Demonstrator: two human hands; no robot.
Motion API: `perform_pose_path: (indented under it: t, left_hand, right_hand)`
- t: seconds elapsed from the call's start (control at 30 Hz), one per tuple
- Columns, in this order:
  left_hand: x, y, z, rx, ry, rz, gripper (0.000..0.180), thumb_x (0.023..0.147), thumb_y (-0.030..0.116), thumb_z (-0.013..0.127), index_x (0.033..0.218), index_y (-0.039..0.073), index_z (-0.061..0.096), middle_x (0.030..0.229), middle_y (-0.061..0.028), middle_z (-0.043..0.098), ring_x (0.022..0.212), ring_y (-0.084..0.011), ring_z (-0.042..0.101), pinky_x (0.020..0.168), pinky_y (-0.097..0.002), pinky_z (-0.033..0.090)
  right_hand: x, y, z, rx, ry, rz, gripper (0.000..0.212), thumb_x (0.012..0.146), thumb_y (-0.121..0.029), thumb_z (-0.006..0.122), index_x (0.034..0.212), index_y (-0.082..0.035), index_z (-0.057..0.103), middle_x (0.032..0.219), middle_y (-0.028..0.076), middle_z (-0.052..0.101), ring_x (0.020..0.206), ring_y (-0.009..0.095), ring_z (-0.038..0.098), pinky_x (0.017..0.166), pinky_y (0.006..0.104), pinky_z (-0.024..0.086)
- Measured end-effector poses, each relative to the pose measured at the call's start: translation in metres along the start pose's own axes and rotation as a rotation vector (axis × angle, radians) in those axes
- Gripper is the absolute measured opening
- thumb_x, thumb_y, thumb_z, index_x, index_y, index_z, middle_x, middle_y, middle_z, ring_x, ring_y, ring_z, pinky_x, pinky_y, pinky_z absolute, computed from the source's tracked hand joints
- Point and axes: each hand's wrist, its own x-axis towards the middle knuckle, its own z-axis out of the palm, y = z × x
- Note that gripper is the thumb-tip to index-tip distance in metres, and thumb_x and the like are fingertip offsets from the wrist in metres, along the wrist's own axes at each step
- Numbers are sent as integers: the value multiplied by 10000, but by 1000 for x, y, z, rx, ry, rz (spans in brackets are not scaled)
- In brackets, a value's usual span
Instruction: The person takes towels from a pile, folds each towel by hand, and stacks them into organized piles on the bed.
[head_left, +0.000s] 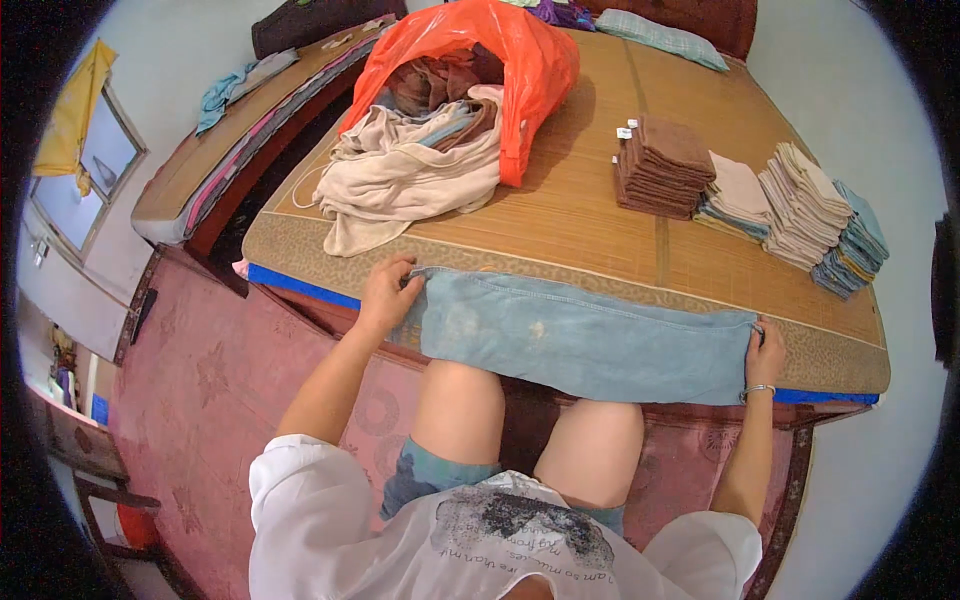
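Observation:
A blue-grey towel (590, 335), folded lengthwise into a long strip, is stretched across the front edge of the bed and hangs over it above my knees. My left hand (388, 290) pinches its left end, and my right hand (764, 352) grips the right end. Pale worn spots mark the cloth near its middle. Beyond my left hand, a red plastic bag (540, 90) lies on its side with its mouth toward me. Crumpled beige cloths (405, 180) spill out of it, with brown and blue-grey ones behind them.
On the bed mat (600, 225), at the right, stand folded stacks: brown towels (665, 165), beige towels (803, 205) and blue-grey towels (850, 240). A checked pillow (660, 38) lies at the far end. To the left is a second bed (230, 135) with a light-blue cloth on it.

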Motion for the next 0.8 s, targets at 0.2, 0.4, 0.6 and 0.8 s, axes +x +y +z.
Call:
perform_pose_path:
  t: [0.2,0.4,0.6,0.8]
  left_hand:
    - [-4,-5,2,34,162,122,214,747,137,640,886,-24,615,1008,-157,614,921,-313,575,791,-379,460]
    - [-12,-20,-7,-493,-50,-299,193,781,178,640,845,0,605,749,-137,612,651,-273,570,631,-378,448]
    - [-8,-2,-6,139,71,-130,268,776,244,674,875,2,616,669,-141,596,646,-287,590,610,-369,460]
    - [3,0,-3,215,64,-141,309,741,233,701,970,41,622,882,-142,618,828,-299,600,728,-394,470]
  right_hand:
    - [-3,-10,-3,17,-80,50,163,805,-62,570,965,-43,590,1023,148,607,955,341,552,828,412,433]
    - [0,-11,-3,-38,23,-86,179,804,-42,549,977,-42,594,1011,143,613,956,321,558,823,403,437]
    - [0,-13,-6,-72,-89,-10,219,810,-56,538,1018,-29,599,1009,157,614,935,348,552,822,423,436]
    - [-1,-7,-4,-152,-68,-18,195,821,-67,527,998,-30,602,1003,160,611,940,348,549,827,433,430]
